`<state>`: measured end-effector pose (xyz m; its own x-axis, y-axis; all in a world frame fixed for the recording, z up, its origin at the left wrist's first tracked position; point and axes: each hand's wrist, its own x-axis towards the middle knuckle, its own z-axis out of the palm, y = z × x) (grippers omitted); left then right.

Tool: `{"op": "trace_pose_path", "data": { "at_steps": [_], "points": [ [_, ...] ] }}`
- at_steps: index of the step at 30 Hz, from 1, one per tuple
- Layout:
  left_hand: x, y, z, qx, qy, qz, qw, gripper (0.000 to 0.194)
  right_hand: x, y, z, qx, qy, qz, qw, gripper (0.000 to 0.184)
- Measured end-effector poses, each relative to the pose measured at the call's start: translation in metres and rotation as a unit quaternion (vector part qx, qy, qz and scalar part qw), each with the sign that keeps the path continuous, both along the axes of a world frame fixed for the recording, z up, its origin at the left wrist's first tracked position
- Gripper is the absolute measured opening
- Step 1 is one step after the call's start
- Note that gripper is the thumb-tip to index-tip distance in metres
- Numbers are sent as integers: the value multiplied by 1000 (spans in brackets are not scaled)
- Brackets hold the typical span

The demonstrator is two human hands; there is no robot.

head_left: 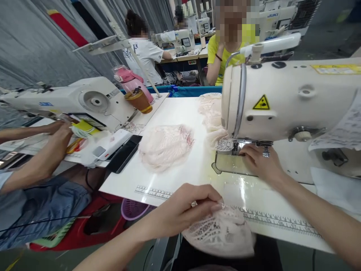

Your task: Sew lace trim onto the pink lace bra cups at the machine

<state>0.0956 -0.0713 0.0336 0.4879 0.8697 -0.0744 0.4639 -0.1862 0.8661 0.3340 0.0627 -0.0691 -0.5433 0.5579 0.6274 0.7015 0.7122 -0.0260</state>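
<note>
My left hand (194,210) pinches the upper edge of a pale pink lace piece (222,233), which hangs over the front edge of the table. My right hand (261,162) is at the presser foot (239,145) of the white sewing machine (282,98), its fingers bent together; anything between them is hidden. Just left of the foot, more pale lace fabric (214,116) lies bunched and runs back along the machine head. Another lace piece (166,146) rests on the white table (158,180) to the left.
A black phone (124,154) lies at the table's left edge, near an amber cup (138,101) and a pink bottle (132,82). A co-worker's hands (60,131) are at the sewing machine (93,101) on the left. Two more people sit beyond. Printed rulers (282,222) mark the front edge.
</note>
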Motion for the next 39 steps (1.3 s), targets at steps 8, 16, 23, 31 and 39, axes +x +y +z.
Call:
{"op": "trace_pose_path", "data": {
  "at_steps": [8,16,23,31,39],
  "points": [
    [27,103,-38,32,89,-35,995,26,-3,2,8,-96,27,-18,995,28],
    [41,120,-57,135,79,75,985,20,-3,-6,29,-270,61,66,959,25],
    [31,123,-66,130,101,70,984,13,-3,-10,32,-482,194,85,850,7],
    [31,144,-55,260,304,72,914,7,4,-5,14,-106,-24,-12,994,24],
    [43,88,-61,482,316,-21,817,28,0,-14,20,-11,-92,26,995,28]
  ]
}}
